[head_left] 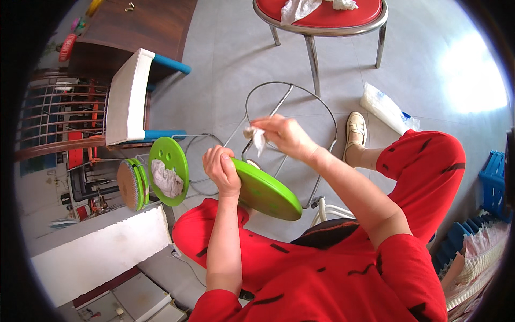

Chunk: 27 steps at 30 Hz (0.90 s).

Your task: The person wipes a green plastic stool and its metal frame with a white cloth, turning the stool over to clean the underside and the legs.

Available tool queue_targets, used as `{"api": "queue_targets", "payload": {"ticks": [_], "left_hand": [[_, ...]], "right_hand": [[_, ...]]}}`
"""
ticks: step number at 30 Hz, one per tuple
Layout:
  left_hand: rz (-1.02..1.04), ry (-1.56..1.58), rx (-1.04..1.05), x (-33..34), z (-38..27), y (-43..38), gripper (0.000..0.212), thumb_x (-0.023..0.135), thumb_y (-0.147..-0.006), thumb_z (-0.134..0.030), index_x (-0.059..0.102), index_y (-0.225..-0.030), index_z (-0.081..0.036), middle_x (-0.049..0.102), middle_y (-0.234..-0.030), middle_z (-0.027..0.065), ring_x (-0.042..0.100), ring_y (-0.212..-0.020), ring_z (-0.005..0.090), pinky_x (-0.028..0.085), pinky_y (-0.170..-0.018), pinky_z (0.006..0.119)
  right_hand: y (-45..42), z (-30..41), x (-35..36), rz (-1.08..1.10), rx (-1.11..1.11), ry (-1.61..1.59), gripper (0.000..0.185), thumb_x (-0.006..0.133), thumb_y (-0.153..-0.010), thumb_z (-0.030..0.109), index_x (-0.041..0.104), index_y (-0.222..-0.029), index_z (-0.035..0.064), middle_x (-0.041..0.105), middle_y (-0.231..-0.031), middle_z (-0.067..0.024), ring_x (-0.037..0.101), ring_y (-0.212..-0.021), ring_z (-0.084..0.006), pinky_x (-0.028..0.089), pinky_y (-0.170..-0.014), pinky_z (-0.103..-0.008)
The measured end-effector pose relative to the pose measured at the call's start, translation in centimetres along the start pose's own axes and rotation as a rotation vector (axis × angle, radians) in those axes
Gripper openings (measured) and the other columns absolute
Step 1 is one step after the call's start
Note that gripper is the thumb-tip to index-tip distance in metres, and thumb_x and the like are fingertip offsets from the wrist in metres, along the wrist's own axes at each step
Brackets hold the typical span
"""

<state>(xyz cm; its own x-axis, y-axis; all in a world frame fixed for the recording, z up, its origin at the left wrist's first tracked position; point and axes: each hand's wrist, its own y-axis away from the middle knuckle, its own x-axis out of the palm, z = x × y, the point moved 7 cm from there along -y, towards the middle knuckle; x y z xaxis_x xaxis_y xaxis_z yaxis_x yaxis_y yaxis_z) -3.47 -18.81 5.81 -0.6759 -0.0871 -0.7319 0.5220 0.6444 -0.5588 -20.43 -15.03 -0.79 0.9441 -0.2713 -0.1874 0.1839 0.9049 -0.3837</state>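
A round stool with a bright green seat (270, 192) and thin metal legs is tipped on its side in front of my lap. My left hand (222, 170) grips the near-left rim of that seat. Beyond the seat, between the legs, my right hand (287, 135) pinches a crumpled white cloth (257, 138). The stool's metal ring base (333, 116) faces away from me, over the grey tiled floor. To the left, a second green stool seat (177, 159) bears a crumpled pale cloth (165, 180).
A red padded chair (342, 15) with white cloths on it stands ahead. A clear plastic package (382, 105) lies beside my shoe (355, 131). On the left are a white plastic stool (128, 100), stacked round seats (130, 184) and a low white wall (104, 249). A blue crate (494, 181) sits at right.
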Motion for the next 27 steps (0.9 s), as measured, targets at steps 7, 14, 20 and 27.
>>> {"api": "queue_targets", "payload": {"ticks": [7, 14, 20, 27], "left_hand": [[-0.016, 0.003, -0.001, 0.3, -0.1, -0.1, 0.026, 0.040, -0.088, -0.017, 0.046, -0.065, -0.007, 0.049, -0.063, 0.0076, 0.047, -0.063, 0.0270, 0.035, -0.066, 0.039], [-0.008, -0.002, 0.006, 0.4, -0.5, -0.4, 0.027, 0.040, -0.088, -0.017, 0.047, -0.065, -0.007, 0.049, -0.063, 0.0074, 0.047, -0.063, 0.0268, 0.035, -0.066, 0.039], [-0.017, -0.012, 0.015, 0.1, -0.5, -0.1, 0.026, 0.040, -0.088, -0.017, 0.047, -0.064, -0.007, 0.049, -0.064, 0.0073, 0.048, -0.063, 0.0270, 0.036, -0.065, 0.038], [-0.025, -0.010, 0.029, 0.1, -0.5, -0.1, 0.026, 0.041, -0.088, -0.017, 0.048, -0.065, -0.008, 0.050, -0.064, 0.0069, 0.049, -0.063, 0.0268, 0.036, -0.065, 0.038]], "right_hand": [[-0.7, -3.2, -2.1, -0.261, 0.184, 0.076, 0.010, 0.062, -0.079, -0.005, 0.067, -0.088, -0.0027, 0.057, -0.089, -0.0071, 0.059, -0.076, -0.0142, 0.050, -0.069, -0.0262], [1.2, -4.0, -1.0, -0.339, 0.488, -0.657, 0.042, 0.049, -0.085, 0.002, 0.061, -0.125, 0.0043, 0.062, -0.098, -0.0059, 0.062, -0.087, -0.0124, 0.051, -0.075, -0.0258], [0.9, -1.6, -1.5, -0.205, 0.522, -0.667, 0.036, 0.056, -0.090, 0.010, 0.060, -0.125, 0.0027, 0.057, -0.110, -0.0085, 0.062, -0.091, -0.0169, 0.053, -0.077, -0.0268], [2.6, -3.4, -1.6, -0.385, 0.630, -0.621, 0.024, 0.066, -0.088, 0.014, 0.064, -0.106, -0.0019, 0.067, -0.086, -0.0054, 0.062, -0.078, -0.0120, 0.050, -0.069, -0.0271]]}}
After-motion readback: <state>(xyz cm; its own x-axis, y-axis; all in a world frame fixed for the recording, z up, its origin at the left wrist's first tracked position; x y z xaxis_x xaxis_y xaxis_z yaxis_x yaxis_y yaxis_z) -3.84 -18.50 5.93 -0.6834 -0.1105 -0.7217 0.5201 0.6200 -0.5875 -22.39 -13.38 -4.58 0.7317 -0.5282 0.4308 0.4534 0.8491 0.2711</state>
